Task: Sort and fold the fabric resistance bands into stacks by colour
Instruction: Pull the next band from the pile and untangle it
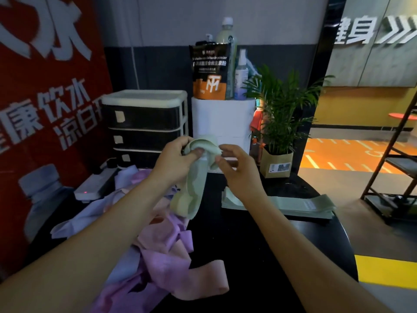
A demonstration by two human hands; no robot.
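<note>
Both hands raised above the black worktop [259, 256], in front of the white box [222, 118] that serves as landmark here. Left hand [174, 160] clenched around the upper end of a pale green band [196, 177], thumb pressed onto the fabric. Right hand [237, 166] pinching the same band at its twisted top loop, just right of the left hand, fingers curled. Green band hanging down from both grips, lower end dangling free above the pile, in front of and below the white box.

Below and to the left of the white box, a loose pile of purple, pink and lilac bands [162, 251] sprawled over the worktop, one pink strip [205, 281] trailing out toward the near edge. Below and to the right of the white box, a flat stack of green bands [302, 205] lying on the worktop, partly hidden behind the right forearm.

On top of the white box, a dark and orange pouch [211, 72], a tall bottle [226, 32] and a spray bottle [241, 73]. Left of the white box, a drawer unit [145, 123] with dark drawers. Right of the white box, a potted plant [278, 123] in a brown paper wrap. Far left, a red banner [45, 86] with white characters.
</note>
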